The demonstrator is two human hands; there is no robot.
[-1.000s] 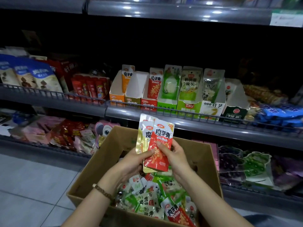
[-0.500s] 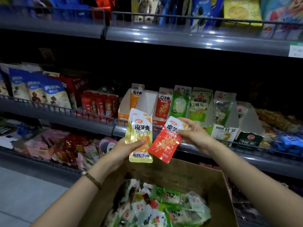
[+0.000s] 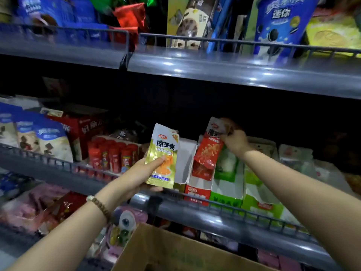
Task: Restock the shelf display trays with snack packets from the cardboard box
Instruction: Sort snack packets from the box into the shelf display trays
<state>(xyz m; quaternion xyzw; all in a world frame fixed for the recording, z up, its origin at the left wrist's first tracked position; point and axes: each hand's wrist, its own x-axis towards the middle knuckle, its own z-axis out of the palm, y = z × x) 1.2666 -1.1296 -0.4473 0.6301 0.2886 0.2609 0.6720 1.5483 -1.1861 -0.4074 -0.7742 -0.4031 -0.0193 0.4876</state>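
Pinching the red packet [image 3: 208, 153] by its top, the right hand [image 3: 234, 141] holds it upright in the red tray [image 3: 198, 190]. The left hand [image 3: 140, 175] grips the yellow packet [image 3: 163, 155] just left of the empty tray [image 3: 185, 159].

a yellow-gold snack packet [image 3: 163, 156], with orange food printed on its lower half, stands upright near the centre of the view, its lower part pinched by the left hand [image 3: 140, 175]. at its 3 o'clock a red packet [image 3: 208, 151], white at the top, hangs slightly tilted with its lower end inside the red-fronted display tray [image 3: 197, 192] and its top gripped by the right hand [image 3: 234, 141]. between the two packets stands a white-walled tray [image 3: 185, 159], its inner walls bare. the cardboard box [image 3: 175, 251] shows a brown wall at 6 o'clock.
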